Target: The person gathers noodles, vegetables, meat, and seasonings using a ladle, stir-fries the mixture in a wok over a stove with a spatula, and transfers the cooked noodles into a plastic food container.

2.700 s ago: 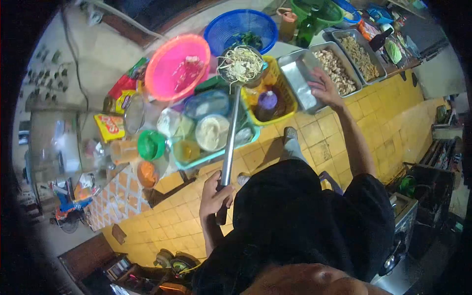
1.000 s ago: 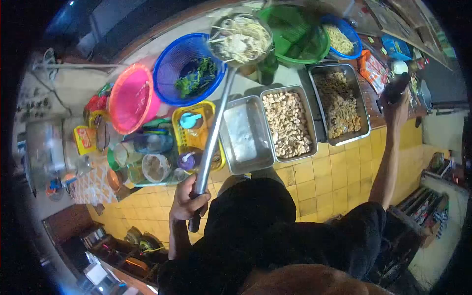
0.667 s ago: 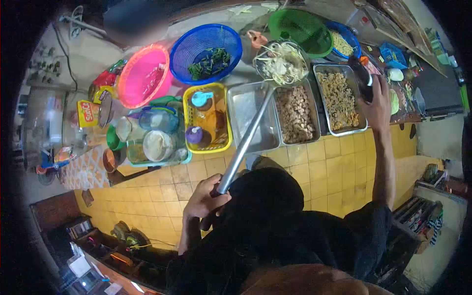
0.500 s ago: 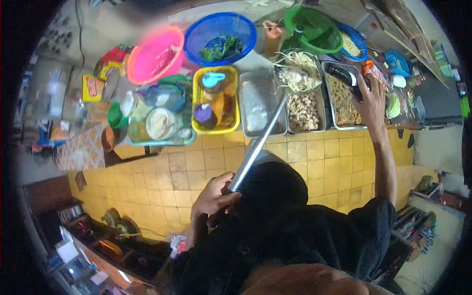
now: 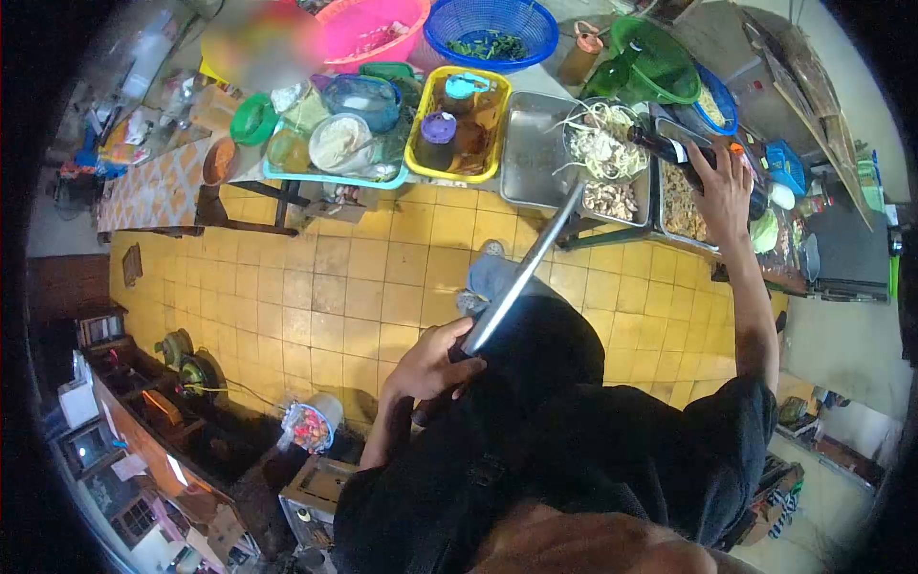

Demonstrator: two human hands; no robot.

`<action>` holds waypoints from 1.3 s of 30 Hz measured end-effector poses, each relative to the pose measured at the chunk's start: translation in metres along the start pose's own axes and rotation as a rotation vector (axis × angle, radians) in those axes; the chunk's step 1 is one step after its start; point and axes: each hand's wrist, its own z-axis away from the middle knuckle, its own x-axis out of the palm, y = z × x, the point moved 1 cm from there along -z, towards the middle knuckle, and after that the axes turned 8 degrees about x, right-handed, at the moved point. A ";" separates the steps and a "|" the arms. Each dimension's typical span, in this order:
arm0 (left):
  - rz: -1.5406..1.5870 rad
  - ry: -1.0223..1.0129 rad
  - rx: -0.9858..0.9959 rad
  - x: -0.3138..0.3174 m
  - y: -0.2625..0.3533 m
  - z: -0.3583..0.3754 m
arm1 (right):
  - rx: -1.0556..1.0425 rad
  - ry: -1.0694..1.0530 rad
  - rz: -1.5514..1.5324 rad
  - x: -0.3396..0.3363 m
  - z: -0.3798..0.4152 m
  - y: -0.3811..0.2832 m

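Note:
My left hand (image 5: pixel 435 364) is closed around the handle of a long-handled wok (image 5: pixel 521 277). Its shiny metal handle reaches up and away to a round bowl mostly covered by noodles (image 5: pixel 610 148). Pale strands hang over the bowl's left edge. My right hand (image 5: pixel 724 191) grips a dark bottle (image 5: pixel 755 198). The bottle is tilted, with its neck pointing left at the noodles' right edge; whether anything flows out cannot be seen. Under the bowl is a metal tray of chopped pieces (image 5: pixel 609 203). A tray of brown crumbly food (image 5: pixel 681 206) lies beneath the bottle.
Left of the noodles stand a metal tray (image 5: pixel 526 158), a yellow basket of jars (image 5: pixel 459 174) and a light-blue tray (image 5: pixel 335 180). Blue (image 5: pixel 492 62), pink (image 5: pixel 421 29) and green (image 5: pixel 684 91) baskets line the back. A bin (image 5: pixel 330 411) stands on the tiled floor.
The bottle has swung left and tipped, bringing its neck to the noodles. My view has shifted, so the table sits higher and more floor shows. My left hand keeps its grip.

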 end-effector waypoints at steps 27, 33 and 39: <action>0.032 -0.123 -0.056 0.031 0.001 -0.048 | 0.074 -0.095 0.136 0.012 0.037 0.072; 0.058 -0.132 -0.052 0.059 0.009 -0.102 | 0.088 -0.052 0.095 0.050 0.030 0.123; 0.156 -0.080 -0.126 0.105 0.024 -0.181 | 0.112 -0.027 0.083 0.097 0.021 0.194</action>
